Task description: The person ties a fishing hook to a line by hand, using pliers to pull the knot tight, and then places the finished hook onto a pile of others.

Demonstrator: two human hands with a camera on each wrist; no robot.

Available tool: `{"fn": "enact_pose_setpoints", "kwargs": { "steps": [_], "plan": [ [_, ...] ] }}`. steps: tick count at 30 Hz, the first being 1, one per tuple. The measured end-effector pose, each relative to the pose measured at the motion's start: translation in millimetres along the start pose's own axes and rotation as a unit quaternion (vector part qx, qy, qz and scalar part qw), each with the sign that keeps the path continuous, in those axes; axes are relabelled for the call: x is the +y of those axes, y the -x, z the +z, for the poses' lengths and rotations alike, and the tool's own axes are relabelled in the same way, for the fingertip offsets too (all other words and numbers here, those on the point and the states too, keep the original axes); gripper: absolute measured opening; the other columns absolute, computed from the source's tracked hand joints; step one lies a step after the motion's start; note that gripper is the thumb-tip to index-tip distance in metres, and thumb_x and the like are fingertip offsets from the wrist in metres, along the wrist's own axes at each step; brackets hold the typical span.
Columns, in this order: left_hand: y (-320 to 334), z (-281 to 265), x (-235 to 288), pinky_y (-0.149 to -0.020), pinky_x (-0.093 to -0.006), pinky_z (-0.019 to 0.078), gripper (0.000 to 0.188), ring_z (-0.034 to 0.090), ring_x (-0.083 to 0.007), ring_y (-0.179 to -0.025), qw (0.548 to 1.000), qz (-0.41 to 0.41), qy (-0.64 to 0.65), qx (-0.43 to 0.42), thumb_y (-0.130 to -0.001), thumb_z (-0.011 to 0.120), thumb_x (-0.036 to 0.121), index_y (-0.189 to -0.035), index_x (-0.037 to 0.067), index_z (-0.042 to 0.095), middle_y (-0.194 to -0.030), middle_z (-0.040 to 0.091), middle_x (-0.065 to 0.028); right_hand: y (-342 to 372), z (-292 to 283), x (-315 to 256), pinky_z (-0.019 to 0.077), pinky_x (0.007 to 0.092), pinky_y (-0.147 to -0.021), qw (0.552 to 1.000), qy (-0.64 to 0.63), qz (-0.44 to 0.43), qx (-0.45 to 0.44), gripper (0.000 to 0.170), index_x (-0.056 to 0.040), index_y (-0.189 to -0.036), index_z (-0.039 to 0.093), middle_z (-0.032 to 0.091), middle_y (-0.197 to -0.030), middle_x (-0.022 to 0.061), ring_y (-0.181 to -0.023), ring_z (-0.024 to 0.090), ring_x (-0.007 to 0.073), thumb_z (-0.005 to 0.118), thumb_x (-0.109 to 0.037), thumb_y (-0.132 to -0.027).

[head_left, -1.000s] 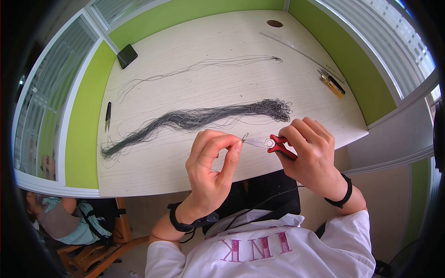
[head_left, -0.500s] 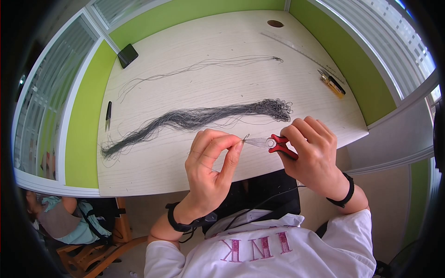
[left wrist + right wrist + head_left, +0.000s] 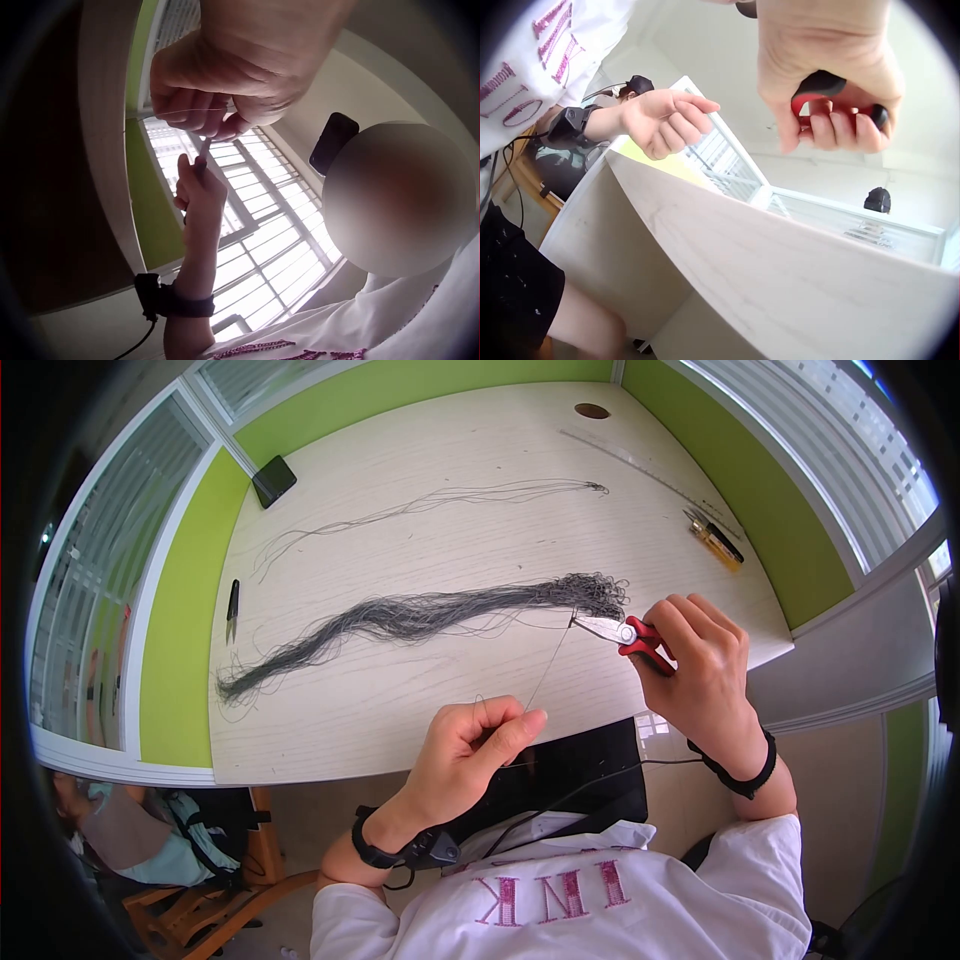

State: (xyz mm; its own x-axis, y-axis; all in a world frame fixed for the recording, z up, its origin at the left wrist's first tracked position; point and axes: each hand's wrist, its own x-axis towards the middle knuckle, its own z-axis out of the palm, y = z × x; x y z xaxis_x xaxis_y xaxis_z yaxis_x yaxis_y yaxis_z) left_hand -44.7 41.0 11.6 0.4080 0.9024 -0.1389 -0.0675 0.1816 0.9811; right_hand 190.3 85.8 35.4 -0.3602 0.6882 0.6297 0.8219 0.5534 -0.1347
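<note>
In the head view my right hand (image 3: 700, 685) grips small pliers (image 3: 652, 645) by their red-and-black handles. Their silver nose reaches left to the dark end of a thin wire-like strand (image 3: 549, 668). From there the strand slants down, looking taut, to my left hand (image 3: 468, 755), where thumb and curled fingers pinch it. A loose loop of it rises above the knuckles. Just behind the pliers' nose lies a thick bundle of dark strands (image 3: 400, 618) with curled ends at its right. The right wrist view shows fingers wrapped round the pliers' red inner handle (image 3: 810, 97).
Several separate strands (image 3: 420, 505) lie farther back on the pale desk (image 3: 330, 740). Small black snips (image 3: 233, 612) rest at the left and a black box (image 3: 274, 482) in the far left corner. A clear ruler (image 3: 640, 472) and yellow-and-black tools (image 3: 715, 542) lie at the right. Green partitions (image 3: 180, 620) enclose the desk.
My left hand has moved down toward my body, away from the pliers' nose, drawing the strand out between them. My right hand and the pliers have shifted right and slightly up.
</note>
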Motion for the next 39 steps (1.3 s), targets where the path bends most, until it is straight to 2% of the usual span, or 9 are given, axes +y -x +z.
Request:
{"fn": "enact_pose_setpoints", "kwargs": {
  "steps": [3,5,8,12,17,30,33,37,39],
  "plan": [
    [0.2,2.7,1.5,-0.061,-0.0236,0.0370,0.029,0.045,-0.0090,-0.065,0.981,0.159,-0.089,0.064,-0.095,0.056,0.014,-0.068,0.004,0.055,-0.073,0.056,-0.0025,2.7,1.2,1.4,0.0393,0.0355,-0.049,1.000,-0.010,0.006,-0.012,0.027,-0.0071,-0.072,0.053,0.050,-0.063,0.0037,-0.058,0.051,0.0225,0.077,-0.007,-0.060],
    [-10.1,5.9,3.8,-0.080,-0.0322,0.0408,0.033,0.048,-0.0172,-0.069,0.865,0.407,-0.227,0.184,-0.096,0.050,0.019,-0.065,0.009,0.048,-0.075,0.053,-0.0046,6.4,4.9,1.1,0.0397,0.0363,-0.048,0.999,-0.029,0.014,-0.042,0.026,-0.0067,-0.072,0.053,0.050,-0.062,0.0039,-0.058,0.053,0.0230,0.076,-0.008,-0.062],
    [-23.4,9.2,7.6,-0.091,-0.0410,0.0381,0.035,0.050,-0.0243,-0.074,0.865,0.487,-0.091,0.084,-0.098,0.049,0.027,-0.067,0.011,0.046,-0.077,0.054,-0.0065,9.1,9.7,-0.8,0.0402,0.0367,-0.049,0.995,-0.061,0.015,-0.073,0.025,-0.0066,-0.072,0.052,0.051,-0.062,0.0042,-0.058,0.053,0.0237,0.075,-0.009,-0.063],
    [-14.3,19.9,0.6,-0.076,-0.0362,0.0431,0.039,0.043,-0.0174,-0.056,0.929,0.352,0.092,-0.073,-0.100,0.045,0.038,-0.071,0.012,0.038,-0.060,0.045,-0.0019,7.7,14.3,-3.8,0.0411,0.0370,-0.049,0.995,-0.071,-0.013,-0.069,0.025,-0.0063,-0.073,0.052,0.052,-0.065,0.0055,-0.060,0.053,0.0249,0.075,-0.010,-0.062],
    [-16.8,34.1,1.4,-0.058,-0.0320,0.0245,0.030,0.013,-0.0106,-0.050,0.933,0.319,0.151,0.065,-0.098,0.037,0.016,-0.071,0.013,0.025,-0.050,0.021,0.0031,4.1,14.7,4.5,0.0417,0.0372,-0.050,0.996,-0.062,-0.016,-0.061,0.024,-0.0064,-0.074,0.053,0.053,-0.066,0.0057,-0.061,0.054,0.0254,0.073,-0.007,-0.061],
    [-18.7,39.7,-3.1,-0.060,-0.0315,0.0261,0.029,0.014,-0.0097,-0.051,0.935,0.277,0.194,0.108,-0.097,0.035,0.012,-0.071,0.013,0.023,-0.052,0.020,0.0037,3.9,18.7,7.1,0.0412,0.0379,-0.051,0.997,-0.056,0.010,-0.050,0.024,-0.0063,-0.073,0.052,0.052,-0.065,0.0057,-0.061,0.054,0.0258,0.072,-0.005,-0.060],
    [-20.1,30.3,5.2,-0.071,-0.0336,0.0337,0.032,0.031,-0.0113,-0.056,0.900,0.355,0.153,0.203,-0.101,0.035,0.022,-0.071,0.015,0.029,-0.059,0.032,0.0016,7.9,15.7,2.5,0.0407,0.0378,-0.050,0.997,-0.055,0.009,-0.057,0.024,-0.0064,-0.073,0.052,0.051,-0.064,0.0055,-0.060,0.053,0.0254,0.072,-0.005,-0.061],
    [-19.5,5.8,-0.7,-0.074,-0.0351,0.0402,0.028,0.049,-0.0207,-0.065,0.889,0.414,0.032,0.193,-0.102,0.037,0.023,-0.076,0.011,0.039,-0.062,0.044,-0.0037,6.7,14.4,6.4,0.0403,0.0375,-0.050,0.999,-0.042,0.006,-0.031,0.024,-0.0065,-0.073,0.051,0.050,-0.063,0.0053,-0.059,0.052,0.0253,0.072,-0.004,-0.061],
    [-11.6,1.5,-5.4,-0.067,-0.0322,0.0375,0.029,0.046,-0.0193,-0.067,0.910,0.386,0.147,0.036,-0.101,0.040,0.025,-0.076,0.011,0.040,-0.063,0.045,-0.0039,5.2,12.0,5.8,0.0403,0.0375,-0.050,0.999,-0.038,0.007,-0.038,0.024,-0.0065,-0.073,0.051,0.050,-0.064,0.0053,-0.059,0.052,0.0253,0.072,-0.004,-0.062]
  ]
}}
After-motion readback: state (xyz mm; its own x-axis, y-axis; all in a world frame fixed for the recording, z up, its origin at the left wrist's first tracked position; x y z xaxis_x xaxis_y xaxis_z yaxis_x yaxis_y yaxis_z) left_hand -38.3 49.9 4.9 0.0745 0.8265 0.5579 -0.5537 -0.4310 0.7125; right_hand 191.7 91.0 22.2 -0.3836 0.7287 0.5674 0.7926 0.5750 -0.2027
